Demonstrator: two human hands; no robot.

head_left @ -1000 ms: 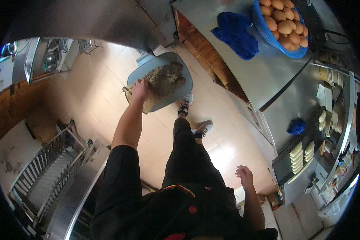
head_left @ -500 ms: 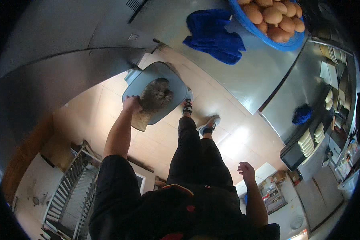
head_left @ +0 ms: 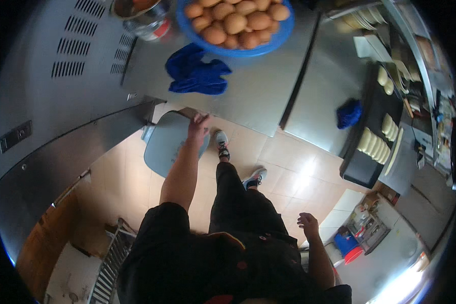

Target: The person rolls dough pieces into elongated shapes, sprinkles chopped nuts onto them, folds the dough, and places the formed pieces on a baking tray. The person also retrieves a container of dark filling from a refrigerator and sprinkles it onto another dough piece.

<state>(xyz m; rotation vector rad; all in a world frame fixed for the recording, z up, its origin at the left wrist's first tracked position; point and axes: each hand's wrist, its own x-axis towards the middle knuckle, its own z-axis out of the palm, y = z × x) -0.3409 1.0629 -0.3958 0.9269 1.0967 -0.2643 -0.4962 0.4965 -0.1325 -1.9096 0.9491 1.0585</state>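
Observation:
A grey bin [head_left: 166,144] with its lid down stands on the tiled floor by the steel cabinet. Above its right side my left hand [head_left: 198,126] hangs empty, fingers apart. Just past that hand, a crumpled dark blue cloth [head_left: 197,72] lies on the steel counter [head_left: 253,96]. Behind the cloth is a blue basket [head_left: 233,52] heaped with brown eggs [head_left: 234,23]. Low at my right side, my right hand [head_left: 308,224] hangs loose, its fingers slightly bent and apart with nothing held.
On the right counter, a dark tray [head_left: 357,164] carries several pale dough pieces [head_left: 373,144], with another blue cloth [head_left: 348,114] beside it. A vented steel cabinet [head_left: 40,111] borders the left. A slatted metal rack [head_left: 111,258] stands lower left. A metal pot [head_left: 159,11] sits at the back.
The bin was open with rubbish showing and my left hand at its rim; its lid is now down. My left hand has risen away toward the counter. The view has shifted right.

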